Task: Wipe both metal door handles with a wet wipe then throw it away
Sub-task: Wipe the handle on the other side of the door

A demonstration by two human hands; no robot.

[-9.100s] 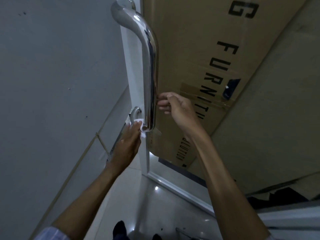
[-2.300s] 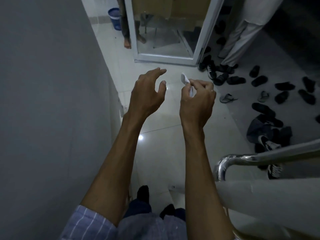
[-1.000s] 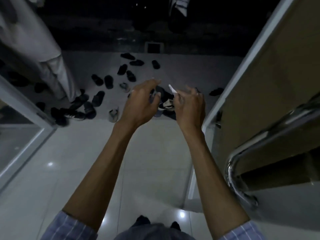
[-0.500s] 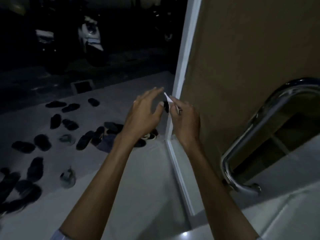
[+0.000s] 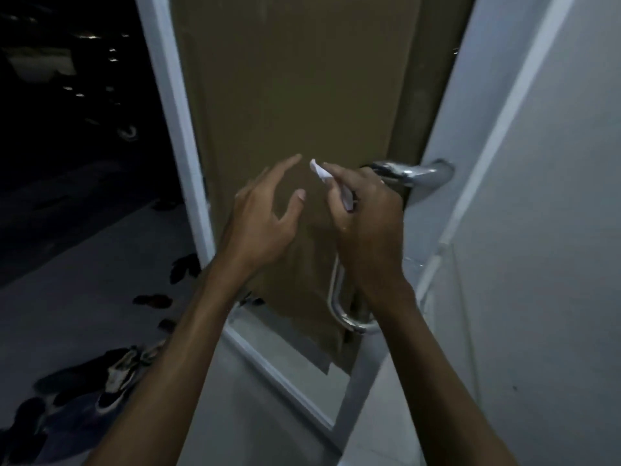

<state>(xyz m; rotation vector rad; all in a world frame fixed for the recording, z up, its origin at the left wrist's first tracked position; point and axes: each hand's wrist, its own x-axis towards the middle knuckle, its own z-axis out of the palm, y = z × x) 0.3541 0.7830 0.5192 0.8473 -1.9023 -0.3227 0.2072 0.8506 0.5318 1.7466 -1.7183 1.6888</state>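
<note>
Several shoes (image 5: 117, 375) lie scattered on the floor (image 5: 100, 264) at the far left, where the doorway gives onto the dark outside. Next comes the white door frame (image 5: 178, 129), and behind its glass a brown cardboard sheet (image 5: 295, 95). In front of that sheet the left hand (image 5: 265, 223) is raised with its fingers spread and loose, gripping nothing, its fingertips just short of the wipe. The wet wipe (image 5: 327, 181), crumpled small and white, is pinched between the thumb and fingers of the right hand (image 5: 366, 223), which is held up just beside the top bend of the metal door handle (image 5: 408, 171). The lower bend of the same handle shows beneath the right wrist. Further right is the pale wall (image 5: 554, 230).

Half a second ago the view still took in more of the doorstep, and the handle sat off to the right of the hands; now the person has turned square to this door and the handle is directly behind the right hand. Nine seconds back the wipe was in the left hand, working the foot of another handle. So I judge the first handle done and the second about to be wiped; throwing the wipe away remains.
</note>
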